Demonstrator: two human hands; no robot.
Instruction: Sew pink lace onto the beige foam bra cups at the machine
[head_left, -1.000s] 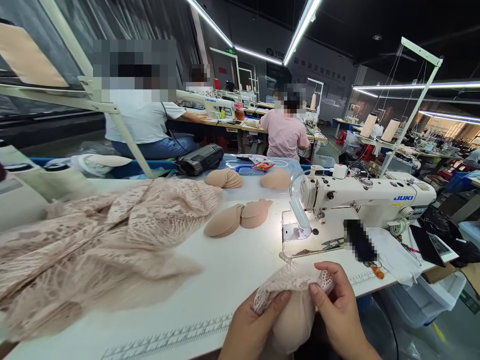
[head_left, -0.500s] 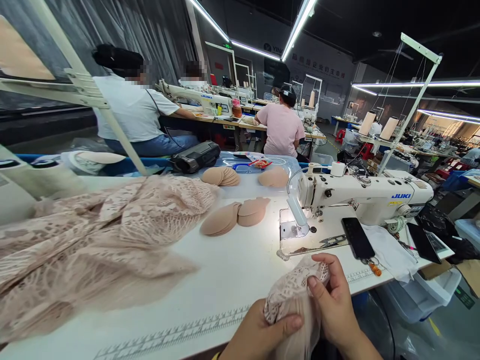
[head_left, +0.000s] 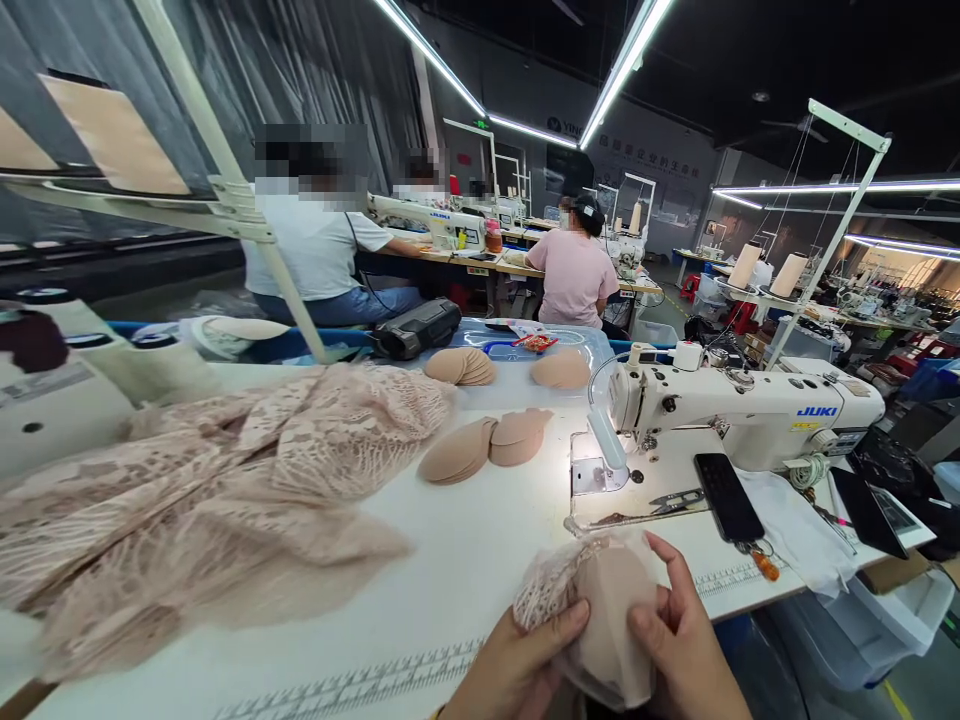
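Observation:
A beige lace piece with a smooth rounded cup (head_left: 611, 610) is stretched between my two hands at the front of the table. My left hand (head_left: 536, 650) grips its left side, thumb lying over the patterned lace. On the other side my right hand (head_left: 679, 630) pinches the sheer edge, with the index finger behind the fabric. Just beyond them stands a white sewing machine (head_left: 750, 405), its lamp lighting the needle plate. Stacks of beige cup pads (head_left: 457, 455) lie to the left of the machine. A large heap of beige lace fabric (head_left: 247, 480) covers the table's left part.
Thread snips (head_left: 677, 502), a black phone (head_left: 727, 497) and a white cloth (head_left: 795, 525) lie by the machine. A ruler strip (head_left: 360, 685) runs along the front edge. More pads (head_left: 561, 369) rest on a clear plastic sheet. Co-workers sit at machines beyond.
Both hands have turned and spread the lace piece, so its smooth cup now faces me. The whole view has shifted slightly, with the table appearing lower and further right.

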